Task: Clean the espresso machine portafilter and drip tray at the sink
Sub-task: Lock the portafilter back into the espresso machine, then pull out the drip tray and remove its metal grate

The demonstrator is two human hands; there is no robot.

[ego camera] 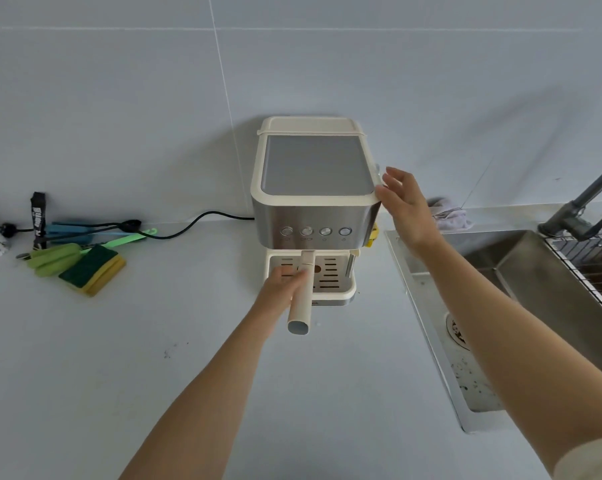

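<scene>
A cream and steel espresso machine (pixel 315 188) stands on the counter against the wall. Its portafilter sits locked under the front, and the cream handle (pixel 302 299) sticks out toward me. My left hand (pixel 284 284) grips that handle near the machine. Below it lies the cream slotted drip tray (pixel 330 273) in the machine's base. My right hand (pixel 405 202) rests with straight fingers against the machine's top right corner. The portafilter's basket is hidden under the machine's front.
A steel sink (pixel 521 271) with a dark faucet (pixel 580 209) and a wire rack (pixel 590 265) lies to the right. A green and yellow sponge (pixel 93 270), brushes (pixel 84 244) and a black power cord (pixel 188 226) lie at the left. A crumpled cloth (pixel 450 213) sits behind the sink.
</scene>
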